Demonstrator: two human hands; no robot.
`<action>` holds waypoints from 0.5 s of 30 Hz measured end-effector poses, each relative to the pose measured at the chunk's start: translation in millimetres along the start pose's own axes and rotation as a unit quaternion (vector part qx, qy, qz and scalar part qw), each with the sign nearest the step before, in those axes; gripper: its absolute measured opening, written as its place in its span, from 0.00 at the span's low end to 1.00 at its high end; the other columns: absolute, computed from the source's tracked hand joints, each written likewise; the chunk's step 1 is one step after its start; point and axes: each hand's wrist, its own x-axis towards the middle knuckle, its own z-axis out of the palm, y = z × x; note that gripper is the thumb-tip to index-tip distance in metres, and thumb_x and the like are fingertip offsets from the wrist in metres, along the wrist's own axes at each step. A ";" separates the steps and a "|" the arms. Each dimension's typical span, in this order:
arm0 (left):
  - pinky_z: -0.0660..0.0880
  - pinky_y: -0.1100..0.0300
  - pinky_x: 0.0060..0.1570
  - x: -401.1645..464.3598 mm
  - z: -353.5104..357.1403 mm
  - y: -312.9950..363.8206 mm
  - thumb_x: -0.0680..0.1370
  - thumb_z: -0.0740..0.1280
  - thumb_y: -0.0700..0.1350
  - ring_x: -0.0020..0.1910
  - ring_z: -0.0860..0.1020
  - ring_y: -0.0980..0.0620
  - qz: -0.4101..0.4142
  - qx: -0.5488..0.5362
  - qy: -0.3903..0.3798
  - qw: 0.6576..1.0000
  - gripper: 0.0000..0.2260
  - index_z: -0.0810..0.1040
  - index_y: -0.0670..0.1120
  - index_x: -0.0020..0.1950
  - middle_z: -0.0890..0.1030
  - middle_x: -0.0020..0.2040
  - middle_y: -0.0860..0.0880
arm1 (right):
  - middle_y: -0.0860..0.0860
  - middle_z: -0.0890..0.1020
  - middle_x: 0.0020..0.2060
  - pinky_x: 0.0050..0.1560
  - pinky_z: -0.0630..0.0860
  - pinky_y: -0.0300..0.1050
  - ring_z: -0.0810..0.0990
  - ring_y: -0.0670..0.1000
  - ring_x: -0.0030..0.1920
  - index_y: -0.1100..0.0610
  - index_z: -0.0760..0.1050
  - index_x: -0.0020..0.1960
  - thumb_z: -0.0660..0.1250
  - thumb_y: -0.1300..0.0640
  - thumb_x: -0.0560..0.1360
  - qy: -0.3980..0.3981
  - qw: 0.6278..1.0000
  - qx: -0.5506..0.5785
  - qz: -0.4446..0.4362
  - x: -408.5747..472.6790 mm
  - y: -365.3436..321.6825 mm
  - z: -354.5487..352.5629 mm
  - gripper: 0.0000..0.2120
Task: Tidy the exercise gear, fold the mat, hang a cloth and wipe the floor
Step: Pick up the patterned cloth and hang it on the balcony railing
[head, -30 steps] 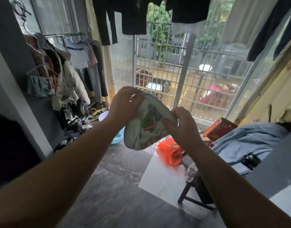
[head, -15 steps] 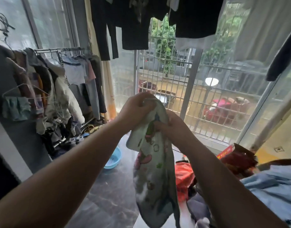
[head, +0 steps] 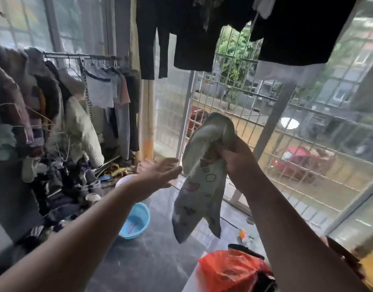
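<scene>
While my right hand [head: 237,159] has its fingers [head: 227,153] curled tight round the middle of the cloth [head: 199,186], my left hand [head: 158,171] is flat with its fingers spread wide, just beside the cloth and holding nothing. The cloth hangs down from my fist over the dark floor [head: 151,256], in front of the window bars [head: 229,98]. I think hanging comes next. I should catch a loose corner with my left hand, pull the cloth out flat, then lift it up near the dark clothes [head: 194,39] overhead.
</scene>
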 end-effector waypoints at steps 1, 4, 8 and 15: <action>0.74 0.45 0.65 19.0 -7.0 -3.6 0.64 0.75 0.68 0.63 0.78 0.48 -0.010 -0.037 -0.016 0.999 0.38 0.71 0.52 0.68 0.79 0.64 0.43 | 0.61 0.83 0.47 0.47 0.81 0.49 0.84 0.57 0.47 0.64 0.79 0.57 0.64 0.65 0.80 0.005 1.000 0.000 -0.005 19.8 8.4 -0.2 0.08; 0.77 0.48 0.58 85.8 -31.9 -13.1 0.70 0.74 0.61 0.59 0.79 0.45 -0.002 -0.098 -0.081 0.992 0.33 0.73 0.43 0.67 0.80 0.60 0.42 | 0.64 0.83 0.51 0.51 0.81 0.54 0.83 0.60 0.50 0.65 0.77 0.59 0.63 0.65 0.81 0.025 0.999 0.002 -0.022 80.8 35.8 -1.7 0.09; 0.77 0.59 0.32 168.7 -68.7 -2.8 0.78 0.67 0.46 0.33 0.78 0.51 -0.003 -0.184 -0.131 0.974 0.06 0.82 0.48 0.46 0.78 0.37 0.47 | 0.63 0.83 0.52 0.53 0.81 0.54 0.83 0.61 0.53 0.62 0.79 0.59 0.61 0.63 0.82 0.064 0.997 0.014 -0.031 161.5 53.1 -2.6 0.10; 0.78 0.44 0.52 311.7 -129.2 18.4 0.74 0.74 0.39 0.54 0.81 0.40 0.001 -0.180 -0.130 0.975 0.16 0.79 0.41 0.60 0.82 0.56 0.38 | 0.60 0.84 0.48 0.53 0.79 0.57 0.83 0.60 0.50 0.56 0.83 0.52 0.64 0.61 0.80 0.197 0.979 0.033 -0.036 291.7 91.1 -27.3 0.09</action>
